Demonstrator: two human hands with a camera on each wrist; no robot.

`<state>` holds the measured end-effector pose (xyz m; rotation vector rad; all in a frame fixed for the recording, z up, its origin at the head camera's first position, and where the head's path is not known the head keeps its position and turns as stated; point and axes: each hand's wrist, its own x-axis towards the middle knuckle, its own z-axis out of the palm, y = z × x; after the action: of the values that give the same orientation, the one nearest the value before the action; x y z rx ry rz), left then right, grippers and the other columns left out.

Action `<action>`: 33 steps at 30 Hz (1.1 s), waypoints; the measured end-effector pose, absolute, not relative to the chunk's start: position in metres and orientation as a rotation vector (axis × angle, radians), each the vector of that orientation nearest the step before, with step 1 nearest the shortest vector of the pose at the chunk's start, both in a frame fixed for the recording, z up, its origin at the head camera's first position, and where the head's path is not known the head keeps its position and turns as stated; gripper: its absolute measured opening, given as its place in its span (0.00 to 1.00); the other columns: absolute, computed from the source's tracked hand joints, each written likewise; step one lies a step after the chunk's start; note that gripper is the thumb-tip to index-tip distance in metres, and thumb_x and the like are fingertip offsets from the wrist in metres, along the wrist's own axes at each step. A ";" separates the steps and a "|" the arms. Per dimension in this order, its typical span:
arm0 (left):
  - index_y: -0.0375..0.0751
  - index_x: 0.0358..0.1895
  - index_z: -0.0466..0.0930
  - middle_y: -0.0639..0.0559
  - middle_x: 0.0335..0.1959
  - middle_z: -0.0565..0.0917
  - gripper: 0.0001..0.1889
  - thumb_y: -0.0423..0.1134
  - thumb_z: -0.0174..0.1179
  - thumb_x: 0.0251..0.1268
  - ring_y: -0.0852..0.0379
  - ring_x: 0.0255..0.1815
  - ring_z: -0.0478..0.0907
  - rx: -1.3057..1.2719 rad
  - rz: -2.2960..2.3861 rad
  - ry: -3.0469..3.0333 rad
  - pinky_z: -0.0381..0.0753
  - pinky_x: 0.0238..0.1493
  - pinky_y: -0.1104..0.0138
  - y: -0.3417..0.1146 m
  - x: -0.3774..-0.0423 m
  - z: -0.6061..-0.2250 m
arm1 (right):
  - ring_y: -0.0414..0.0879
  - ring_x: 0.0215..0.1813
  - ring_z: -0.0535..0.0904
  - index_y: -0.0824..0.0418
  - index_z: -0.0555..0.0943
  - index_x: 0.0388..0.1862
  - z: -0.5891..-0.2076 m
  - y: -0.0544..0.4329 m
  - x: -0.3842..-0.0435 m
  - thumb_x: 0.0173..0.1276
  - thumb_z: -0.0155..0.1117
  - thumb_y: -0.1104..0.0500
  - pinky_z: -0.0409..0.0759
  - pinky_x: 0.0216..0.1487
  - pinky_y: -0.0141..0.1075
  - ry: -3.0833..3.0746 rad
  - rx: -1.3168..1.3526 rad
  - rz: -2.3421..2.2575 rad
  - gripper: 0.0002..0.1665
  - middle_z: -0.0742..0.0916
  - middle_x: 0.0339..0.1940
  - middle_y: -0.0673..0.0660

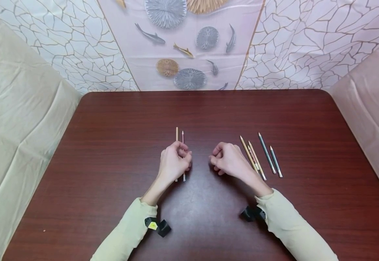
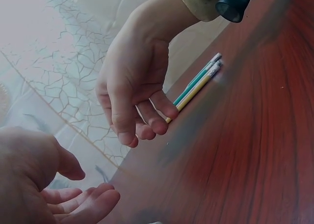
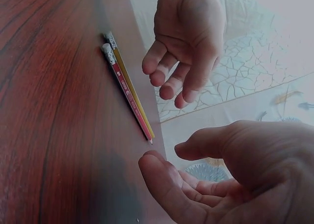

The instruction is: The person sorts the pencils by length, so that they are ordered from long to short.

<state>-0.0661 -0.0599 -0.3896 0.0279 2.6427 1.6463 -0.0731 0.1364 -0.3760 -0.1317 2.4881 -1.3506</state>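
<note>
My left hand (image 1: 174, 159) hovers over a yellow pencil (image 1: 177, 134) and a red pencil (image 1: 183, 138), partly covering both in the head view. Its fingers are loosely bent with nothing between them. In the right wrist view, the red pencil (image 3: 128, 94) and yellow pencil (image 3: 134, 93) lie side by side, eraser ends toward me. Across a gap, my right hand (image 1: 230, 159) is also loosely bent and holds nothing. Just right of it lie yellow pencils (image 1: 259, 162) with a short reddish pencil (image 1: 253, 158) between them, then two blue-green pencils (image 1: 267, 153).
A dark red-brown wooden table (image 1: 111, 119) carries everything. Patterned cloth (image 1: 189, 47) hangs behind its far edge, and pale cloth (image 1: 23, 108) hangs at the sides. Each sleeved wrist wears a small black camera (image 1: 164, 228).
</note>
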 end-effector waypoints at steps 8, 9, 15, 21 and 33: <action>0.32 0.39 0.77 0.49 0.21 0.85 0.05 0.28 0.61 0.62 0.55 0.15 0.83 0.035 1.700 2.572 0.81 0.18 0.66 -0.053 -0.064 -0.386 | 0.51 0.21 0.85 0.71 0.77 0.38 -0.374 0.140 -0.071 0.66 0.64 0.66 0.83 0.22 0.43 2.489 -0.125 -1.353 0.08 0.87 0.26 0.62; 0.32 0.39 0.77 0.48 0.21 0.85 0.05 0.28 0.62 0.62 0.55 0.15 0.83 0.032 1.702 2.567 0.81 0.18 0.66 -0.052 -0.064 -0.386 | 0.51 0.21 0.85 0.71 0.77 0.38 -0.373 0.140 -0.071 0.65 0.64 0.66 0.83 0.22 0.43 2.487 -0.125 -1.354 0.08 0.87 0.26 0.62; 0.32 0.39 0.78 0.48 0.23 0.86 0.05 0.28 0.62 0.63 0.54 0.16 0.84 0.018 1.702 2.546 0.81 0.18 0.66 -0.045 -0.063 -0.387 | 0.50 0.20 0.84 0.72 0.76 0.39 -0.372 0.147 -0.071 0.66 0.64 0.67 0.83 0.22 0.42 2.495 -0.114 -1.351 0.08 0.87 0.25 0.62; 0.32 0.41 0.78 0.49 0.24 0.86 0.07 0.29 0.64 0.61 0.55 0.15 0.83 0.018 1.680 2.558 0.80 0.17 0.66 -0.038 -0.064 -0.387 | 0.51 0.20 0.84 0.72 0.76 0.39 -0.371 0.153 -0.071 0.66 0.63 0.67 0.83 0.22 0.43 2.507 -0.103 -1.350 0.08 0.86 0.25 0.62; 0.28 0.44 0.78 0.48 0.26 0.87 0.11 0.29 0.64 0.60 0.59 0.12 0.80 0.069 1.652 2.569 0.80 0.18 0.67 -0.029 -0.064 -0.390 | 0.54 0.21 0.85 0.73 0.76 0.42 -0.364 0.176 -0.069 0.65 0.63 0.66 0.83 0.23 0.45 2.552 -0.067 -1.338 0.11 0.87 0.28 0.64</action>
<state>-0.0640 -0.0291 -0.3899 0.0692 2.5690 1.6518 -0.0688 0.1757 -0.3641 -0.0666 2.5522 -1.3376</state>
